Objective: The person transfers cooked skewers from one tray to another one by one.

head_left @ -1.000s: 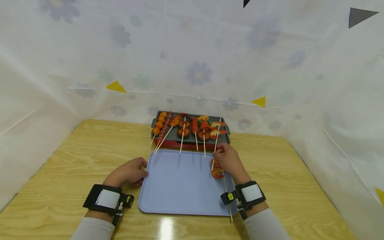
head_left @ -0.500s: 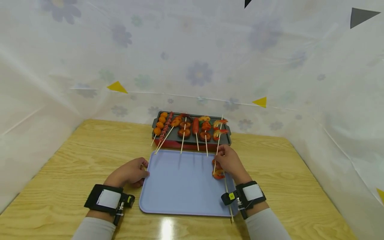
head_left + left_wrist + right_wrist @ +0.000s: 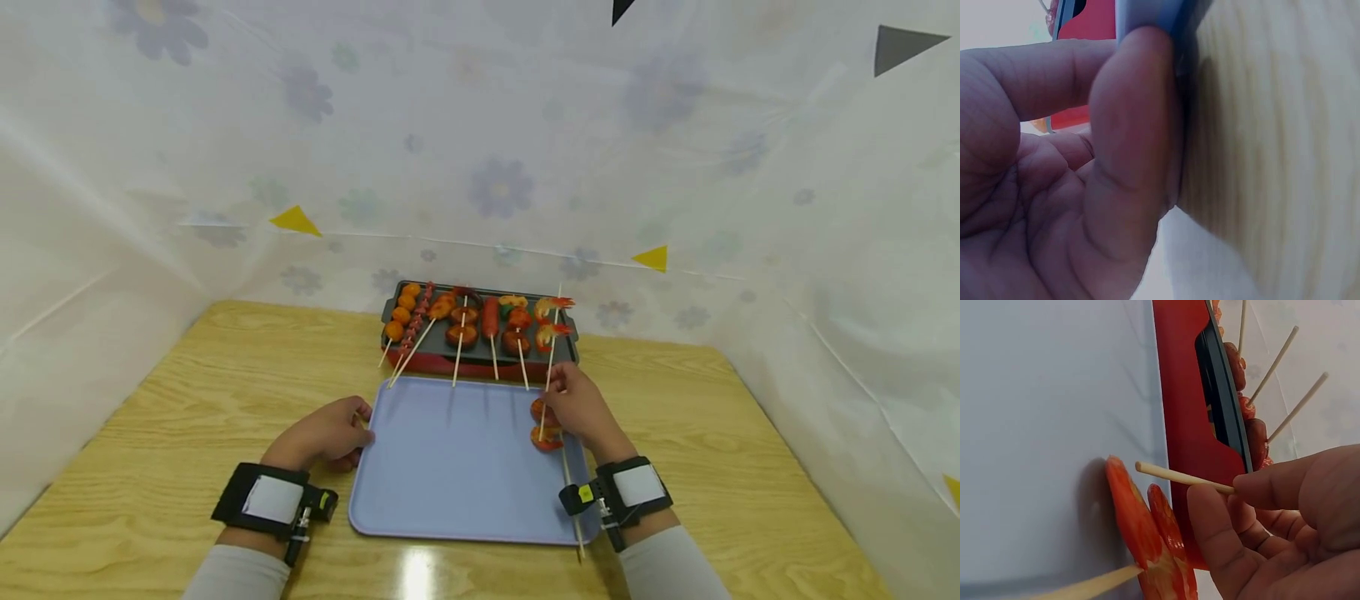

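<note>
In the head view my right hand (image 3: 580,406) pinches the stick of a shrimp skewer (image 3: 552,337) between thumb and fingertips. Its two shrimps are at the right end of the black grill plate (image 3: 486,344). The stick's lower end (image 3: 1172,475) hangs over the pale blue tray (image 3: 457,467). Below that hand, a second skewer with orange-red pieces (image 3: 546,439) lies along the tray's right side, its stick reaching past the front rim. My left hand (image 3: 326,432) grips the tray's left edge; in the left wrist view the thumb (image 3: 1132,119) presses against the rim.
Several other skewers lie across the red-sided grill (image 3: 480,367): orange balls (image 3: 394,330), small pink pieces (image 3: 414,321), brown round slices (image 3: 462,336) and a sausage (image 3: 491,317). Their sticks jut toward the tray. A floral sheet (image 3: 498,192) hangs behind the wooden table (image 3: 675,467).
My right hand has shifted slightly right, and the shrimp skewer has moved right with it. The neighbouring skewer's stick end has swung slightly right. The left hand stays on the tray's edge.
</note>
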{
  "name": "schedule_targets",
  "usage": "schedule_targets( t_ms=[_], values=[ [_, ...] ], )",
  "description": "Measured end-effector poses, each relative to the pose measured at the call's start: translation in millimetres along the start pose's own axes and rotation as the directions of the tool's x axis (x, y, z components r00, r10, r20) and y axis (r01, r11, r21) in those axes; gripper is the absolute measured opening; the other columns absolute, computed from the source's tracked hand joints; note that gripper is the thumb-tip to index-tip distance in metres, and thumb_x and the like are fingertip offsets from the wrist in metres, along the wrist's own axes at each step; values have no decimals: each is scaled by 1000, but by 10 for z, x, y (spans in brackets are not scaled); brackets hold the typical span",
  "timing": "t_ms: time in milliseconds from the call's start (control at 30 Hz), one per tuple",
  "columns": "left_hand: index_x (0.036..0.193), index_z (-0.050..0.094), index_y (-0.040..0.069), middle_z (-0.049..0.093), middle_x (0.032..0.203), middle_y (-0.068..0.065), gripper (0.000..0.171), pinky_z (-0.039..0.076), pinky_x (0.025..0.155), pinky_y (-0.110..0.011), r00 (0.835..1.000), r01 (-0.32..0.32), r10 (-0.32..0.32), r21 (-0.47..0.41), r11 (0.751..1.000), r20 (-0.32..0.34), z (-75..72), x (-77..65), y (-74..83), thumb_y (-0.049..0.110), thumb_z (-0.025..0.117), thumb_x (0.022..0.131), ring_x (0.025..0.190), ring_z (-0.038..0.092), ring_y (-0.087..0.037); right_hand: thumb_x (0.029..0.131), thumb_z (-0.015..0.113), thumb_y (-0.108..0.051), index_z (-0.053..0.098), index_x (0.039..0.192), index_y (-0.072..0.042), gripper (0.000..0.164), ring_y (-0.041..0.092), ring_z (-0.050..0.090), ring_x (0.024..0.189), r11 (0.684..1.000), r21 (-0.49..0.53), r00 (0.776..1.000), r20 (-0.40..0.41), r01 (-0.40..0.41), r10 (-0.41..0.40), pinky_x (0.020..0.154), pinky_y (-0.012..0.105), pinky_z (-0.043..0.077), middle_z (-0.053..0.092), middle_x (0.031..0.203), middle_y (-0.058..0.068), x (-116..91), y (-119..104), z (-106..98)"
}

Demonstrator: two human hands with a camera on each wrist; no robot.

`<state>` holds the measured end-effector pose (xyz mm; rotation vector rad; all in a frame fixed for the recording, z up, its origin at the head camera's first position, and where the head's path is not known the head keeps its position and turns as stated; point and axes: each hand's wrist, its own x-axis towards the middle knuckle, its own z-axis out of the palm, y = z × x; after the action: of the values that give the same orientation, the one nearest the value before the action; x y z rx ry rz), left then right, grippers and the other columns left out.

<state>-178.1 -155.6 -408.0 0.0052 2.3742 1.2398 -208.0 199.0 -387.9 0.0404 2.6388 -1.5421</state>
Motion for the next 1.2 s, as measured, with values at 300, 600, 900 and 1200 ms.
schedule_targets(
  t_ms=[300,600,900,1200],
  values=[
    [114,49,-4,58,77,-12,22,51,54,-30,1000,-28,28,6,1000,-5,-5,-22,5,1,58,94,62,59,-20,99,52,-6,50,115,-3,17,23,61,71,994,-59,995,-22,91,-93,58,34,56,53,96,14,-86,-23,-21],
    [114,49,-4,58,77,-12,23,51,54,-31,999,-40,40,4,999,-12,0,-23,-7,2,58,94,61,59,-20,100,51,-9,51,110,-6,10,23,63,67,986,-95,988,-58,137,-142,59,37,56,58,96,13,-148,-61,-41],
    [115,49,-4,58,78,-13,23,51,54,-31,1000,-25,25,3,1000,-6,-10,-31,13,2,58,95,62,59,-20,99,54,-12,53,108,-8,11,24,66,68,979,-137,985,-61,150,-160,59,37,58,60,92,13,-219,-83,-55],
    [116,48,-4,58,79,-13,24,51,55,-31,1000,-18,18,-2,1000,-6,-12,-16,4,2,58,95,62,59,-20,98,54,-10,57,108,-5,12,23,68,70,967,-177,973,-111,183,-204,59,31,57,62,96,13,-338,-133,-97]
  ],
)
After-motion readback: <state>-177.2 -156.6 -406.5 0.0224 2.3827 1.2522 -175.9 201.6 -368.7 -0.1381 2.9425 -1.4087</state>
